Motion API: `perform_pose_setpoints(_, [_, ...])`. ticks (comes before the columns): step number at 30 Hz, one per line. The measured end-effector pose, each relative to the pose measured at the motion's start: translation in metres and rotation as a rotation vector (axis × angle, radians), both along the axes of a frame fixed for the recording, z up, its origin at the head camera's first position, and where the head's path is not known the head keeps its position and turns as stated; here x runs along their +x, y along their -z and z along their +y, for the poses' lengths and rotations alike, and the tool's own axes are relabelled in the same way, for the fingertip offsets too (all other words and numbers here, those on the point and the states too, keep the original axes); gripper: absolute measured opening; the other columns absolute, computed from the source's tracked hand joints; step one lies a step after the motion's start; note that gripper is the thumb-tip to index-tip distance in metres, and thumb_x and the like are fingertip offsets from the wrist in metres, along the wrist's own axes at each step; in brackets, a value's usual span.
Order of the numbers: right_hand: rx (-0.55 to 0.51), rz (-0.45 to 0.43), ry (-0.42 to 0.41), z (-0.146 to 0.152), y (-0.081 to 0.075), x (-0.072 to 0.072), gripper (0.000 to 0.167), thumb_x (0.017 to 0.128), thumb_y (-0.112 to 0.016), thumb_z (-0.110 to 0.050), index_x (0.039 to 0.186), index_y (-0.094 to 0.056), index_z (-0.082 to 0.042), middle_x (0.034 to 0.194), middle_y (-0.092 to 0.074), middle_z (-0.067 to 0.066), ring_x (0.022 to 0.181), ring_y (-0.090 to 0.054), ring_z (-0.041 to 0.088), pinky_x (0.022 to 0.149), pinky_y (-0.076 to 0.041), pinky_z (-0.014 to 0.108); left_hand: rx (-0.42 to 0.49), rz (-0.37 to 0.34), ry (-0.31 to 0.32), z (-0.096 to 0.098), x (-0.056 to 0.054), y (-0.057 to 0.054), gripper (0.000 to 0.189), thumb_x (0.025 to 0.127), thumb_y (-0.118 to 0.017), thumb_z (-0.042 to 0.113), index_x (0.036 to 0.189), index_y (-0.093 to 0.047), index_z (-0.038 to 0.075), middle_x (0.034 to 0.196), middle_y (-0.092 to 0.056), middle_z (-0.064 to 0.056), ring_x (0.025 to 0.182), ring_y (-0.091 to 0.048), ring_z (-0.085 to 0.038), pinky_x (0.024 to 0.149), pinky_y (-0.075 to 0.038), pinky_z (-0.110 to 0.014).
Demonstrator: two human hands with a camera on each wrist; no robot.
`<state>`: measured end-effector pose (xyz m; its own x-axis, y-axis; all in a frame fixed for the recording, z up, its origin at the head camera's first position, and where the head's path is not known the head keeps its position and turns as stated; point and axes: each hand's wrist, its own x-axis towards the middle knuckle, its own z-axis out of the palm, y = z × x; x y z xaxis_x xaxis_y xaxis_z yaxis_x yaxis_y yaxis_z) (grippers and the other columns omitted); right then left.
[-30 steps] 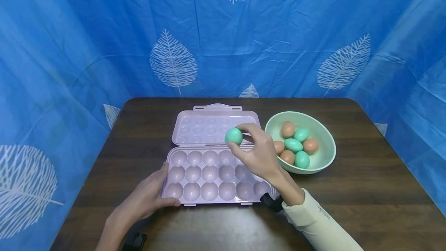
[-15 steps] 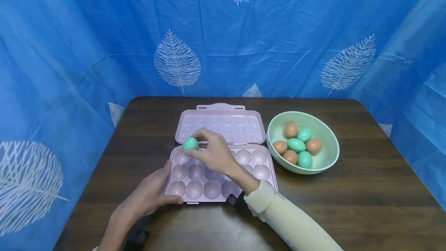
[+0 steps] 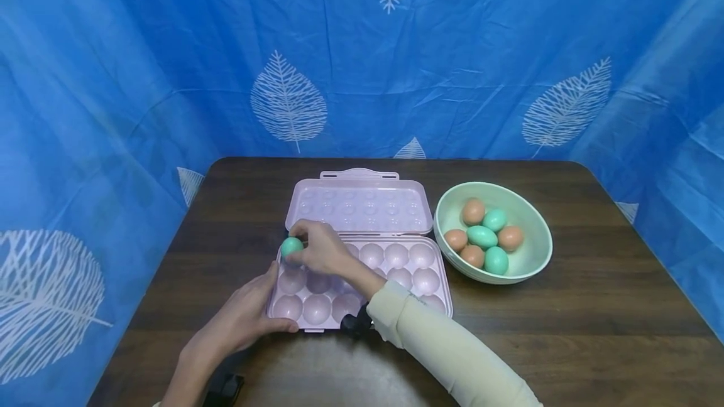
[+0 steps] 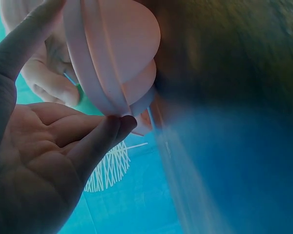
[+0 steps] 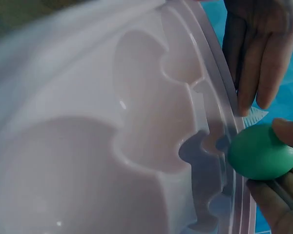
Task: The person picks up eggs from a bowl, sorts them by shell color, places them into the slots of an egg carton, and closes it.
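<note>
A lilac plastic egg carton (image 3: 343, 308) lies with its lid (image 3: 362, 203) folded back behind it. My right hand (image 3: 325, 250) pinches a green egg (image 3: 291, 247) between thumb and fingers, over the carton's back left corner. From the right wrist view, the same green egg (image 5: 261, 152) appears at the carton's rim, beyond the bare cups. My left hand (image 3: 246, 313) steadies the carton's left end: straight fingers rest along the side and the thumb lies at the front corner. In the left wrist view its fingertips (image 4: 118, 126) press against the carton's rim (image 4: 100, 63).
A pale green bowl (image 3: 526, 256) stands right of the carton with several brown eggs (image 3: 472, 211) and several green eggs (image 3: 496, 260) in it. The dark wooden table (image 3: 599, 269) ends at a blue curtain (image 3: 469, 49) with white leaf prints.
My right hand has carried the green egg leftward from the carton's right half, then lowered it toward the back left corner. My left hand stays at the carton's left end.
</note>
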<state>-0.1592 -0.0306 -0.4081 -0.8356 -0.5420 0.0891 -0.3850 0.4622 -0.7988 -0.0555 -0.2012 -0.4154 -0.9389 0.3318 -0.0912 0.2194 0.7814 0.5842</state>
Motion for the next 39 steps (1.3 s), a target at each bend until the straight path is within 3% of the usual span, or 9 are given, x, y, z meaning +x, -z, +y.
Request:
perform_pose_setpoints(6, [0.076,0.006,-0.009,-0.004,0.005,-0.004,0.027,0.075,-0.083,-0.007,0.097,-0.066,-0.007,0.092,-0.068,0.002,0.081,-0.058,0.011,0.075,-0.047,0.02,0.014,-0.003,-0.003,0.0,0.0,-0.001,0.121,0.071,-0.086,0.048,0.154,-0.016,-0.007,0.149,-0.04,-0.026,0.128,-0.048,-0.04,0.104,-0.038,-0.058])
perform_pose_setpoints(12, [0.121,0.041,-0.031,-0.006,0.009,-0.007,0.027,0.074,-0.083,-0.006,0.097,-0.068,-0.008,0.093,-0.07,0.002,0.083,-0.061,0.012,0.08,-0.048,0.021,0.015,-0.007,-0.005,0.0,0.0,-0.001,0.121,0.071,-0.087,0.047,0.154,-0.017,-0.006,0.15,-0.039,-0.026,0.129,-0.047,-0.04,0.104,-0.038,-0.058])
perform_pose_setpoints(24, [0.215,0.101,-0.087,-0.004,0.003,-0.005,0.031,0.081,-0.08,-0.01,0.11,-0.071,-0.005,0.102,-0.071,0.004,0.09,-0.062,0.014,0.085,-0.048,0.022,0.002,-0.015,-0.011,0.001,-0.001,-0.003,0.12,0.071,-0.086,0.048,0.153,-0.019,-0.007,0.15,-0.039,-0.026,0.131,-0.046,-0.041,0.105,-0.037,-0.059])
perform_pose_setpoints(30, [0.167,0.038,-0.097,0.003,-0.002,-0.002,0.031,0.083,-0.078,-0.01,0.113,-0.07,-0.005,0.104,-0.07,0.004,0.09,-0.062,0.012,0.082,-0.048,0.02,-0.008,-0.02,-0.006,0.001,-0.001,-0.004,0.119,0.071,-0.086,0.048,0.151,-0.021,-0.011,0.151,-0.036,-0.028,0.132,-0.044,-0.042,0.105,-0.036,-0.059])
perform_pose_setpoints(33, [0.127,0.02,-0.121,0.009,-0.007,-0.003,0.032,0.084,-0.078,-0.011,0.115,-0.069,-0.005,0.11,-0.07,0.005,0.098,-0.063,0.014,0.086,-0.048,0.021,-0.01,-0.021,-0.002,0.002,-0.001,-0.005,0.12,0.071,-0.086,0.049,0.151,-0.021,-0.012,0.151,-0.035,-0.03,0.133,-0.043,-0.043,0.105,-0.036,-0.059])
perform_pose_setpoints(39, [0.085,0.077,-0.174,0.031,-0.026,-0.004,0.043,0.087,-0.076,-0.014,0.126,-0.064,-0.003,0.125,-0.066,0.009,0.118,-0.06,0.024,0.1,-0.046,0.031,-0.001,-0.027,-0.013,0.003,-0.002,-0.004,0.121,0.07,-0.086,0.049,0.152,-0.02,-0.01,0.15,-0.036,-0.029,0.133,-0.043,-0.043,0.106,-0.035,-0.059])
